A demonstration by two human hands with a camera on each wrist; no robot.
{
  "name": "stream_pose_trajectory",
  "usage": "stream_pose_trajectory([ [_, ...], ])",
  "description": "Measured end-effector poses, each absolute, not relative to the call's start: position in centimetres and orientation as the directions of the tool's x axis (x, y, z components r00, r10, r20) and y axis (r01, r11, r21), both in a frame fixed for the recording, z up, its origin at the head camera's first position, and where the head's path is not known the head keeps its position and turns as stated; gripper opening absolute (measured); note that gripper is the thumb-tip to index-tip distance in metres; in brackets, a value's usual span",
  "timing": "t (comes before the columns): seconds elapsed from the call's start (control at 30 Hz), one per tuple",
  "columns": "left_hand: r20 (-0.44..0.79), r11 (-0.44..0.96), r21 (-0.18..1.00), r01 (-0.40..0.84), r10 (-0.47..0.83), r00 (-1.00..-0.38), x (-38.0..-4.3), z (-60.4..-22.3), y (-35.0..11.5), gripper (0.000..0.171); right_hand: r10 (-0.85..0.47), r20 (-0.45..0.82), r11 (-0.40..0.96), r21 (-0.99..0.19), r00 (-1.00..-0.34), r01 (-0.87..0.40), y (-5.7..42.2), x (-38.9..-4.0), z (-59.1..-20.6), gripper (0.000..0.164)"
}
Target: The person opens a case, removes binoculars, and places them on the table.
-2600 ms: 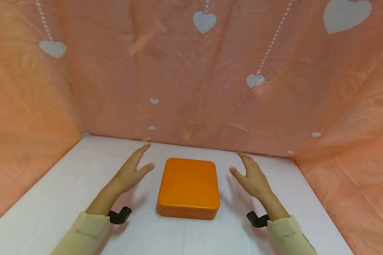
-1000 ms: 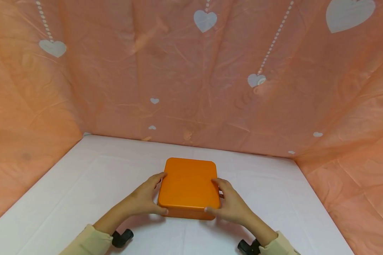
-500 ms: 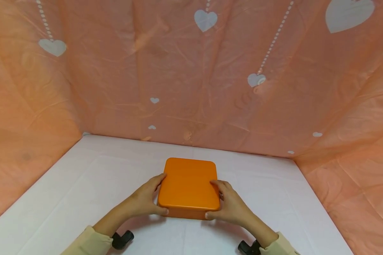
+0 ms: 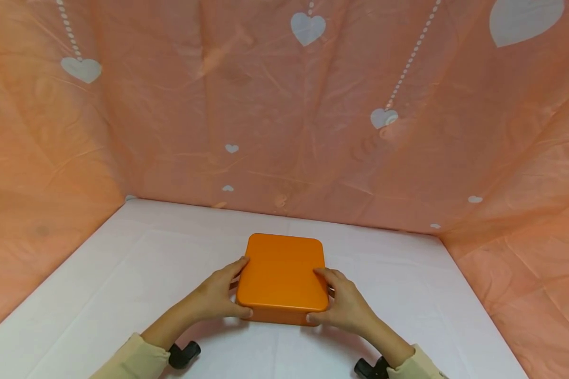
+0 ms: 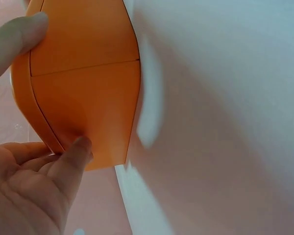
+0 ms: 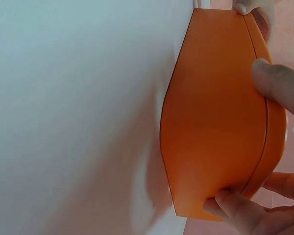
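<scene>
An orange rectangular box (image 4: 284,276) with rounded corners and a lid lies flat on the white cloth, mid-table. My left hand (image 4: 215,295) grips its left near corner, thumb on the near wall and fingers along the left side. At the opposite near corner, my right hand (image 4: 343,305) holds it the same way, with a fingertip over the top edge. In the left wrist view the thumb lies across the seam below the lid (image 5: 22,93). The right wrist view shows the lid (image 6: 277,132) seated on the body, one thumb at the seam and fingertips against the side wall.
White cloth (image 4: 170,242) covers the table around the box. Peach sheets (image 4: 284,105) with pale hearts hang behind it and at both sides. A black wrist camera mount (image 4: 184,355) sits below the left wrist, with another (image 4: 371,368) at the right.
Both hands were spread apart on either side of the box; they have come inward and toward the near edge and now grip it. The box has hardly moved, and the lid remains on.
</scene>
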State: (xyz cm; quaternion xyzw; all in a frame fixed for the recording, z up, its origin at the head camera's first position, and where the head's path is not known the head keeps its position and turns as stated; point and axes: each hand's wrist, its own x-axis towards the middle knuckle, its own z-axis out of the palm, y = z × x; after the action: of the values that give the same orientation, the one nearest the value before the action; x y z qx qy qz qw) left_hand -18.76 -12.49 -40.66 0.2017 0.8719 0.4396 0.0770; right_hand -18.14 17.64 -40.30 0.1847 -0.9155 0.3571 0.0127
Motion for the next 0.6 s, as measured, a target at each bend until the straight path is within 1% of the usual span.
stream_pose_trajectory([
  [0.17, 0.032, 0.486, 0.834, 0.26, 0.429, -0.903, -18.76, -40.63, -12.54, 0.114, -0.32, 0.164, 0.657, -0.672, -0.933, -0.343, 17.59, -18.18, -40.42, 0.09],
  [0.6, 0.037, 0.442, 0.863, 0.245, 0.428, -0.903, -18.82, -40.74, -12.48, 0.114, -0.281, 0.133, 0.664, -0.688, -0.95, -0.293, 17.33, -18.17, -40.27, 0.092],
])
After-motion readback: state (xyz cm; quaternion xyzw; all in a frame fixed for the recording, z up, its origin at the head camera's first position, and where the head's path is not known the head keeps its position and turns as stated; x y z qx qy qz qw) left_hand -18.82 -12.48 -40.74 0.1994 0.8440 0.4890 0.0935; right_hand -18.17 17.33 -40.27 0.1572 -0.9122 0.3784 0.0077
